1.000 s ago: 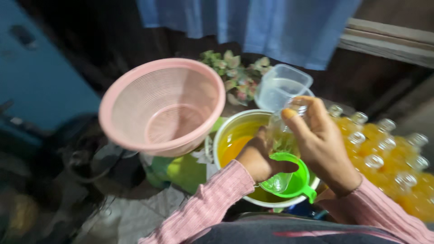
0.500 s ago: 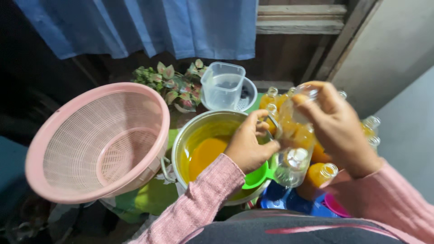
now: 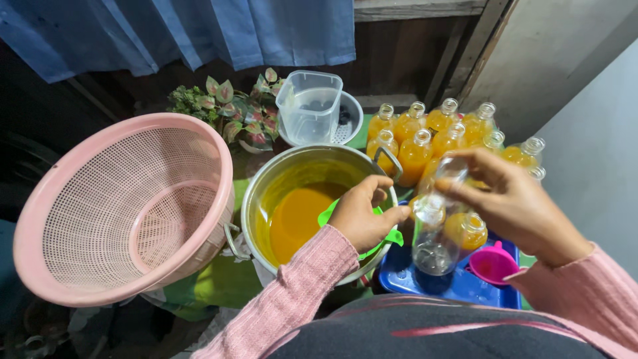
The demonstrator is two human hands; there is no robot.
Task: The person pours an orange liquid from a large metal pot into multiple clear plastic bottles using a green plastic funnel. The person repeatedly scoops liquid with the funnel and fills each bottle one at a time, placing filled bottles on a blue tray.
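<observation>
The left hand rests over the near right rim of the round steel pot, fingers curled around a bright green plastic funnel that shows beneath the palm. The grip is closed on the funnel. The pot holds opaque orange liquid, pooled toward its near side, with yellow film on the inner wall.

The right hand holds an empty clear plastic bottle, tilted, its mouth toward the near side and its base under the fingertips. The fingers pinch the bottle narrowly at its far end. The bottle hangs just right of the pot, above a blue plastic tray. On the tray, a filled bottle of orange liquid stands beside the clear bottle, and a small pink plastic funnel lies to the right of it.

Far right of the pot stands a cluster of filled, uncapped orange bottles. A clear square plastic measuring jug sits at the far side of the pot, inside a white bowl. A large pink plastic colander leans at the left, touching the pot handle. Potted variegated leaves stand far left of the jug.
</observation>
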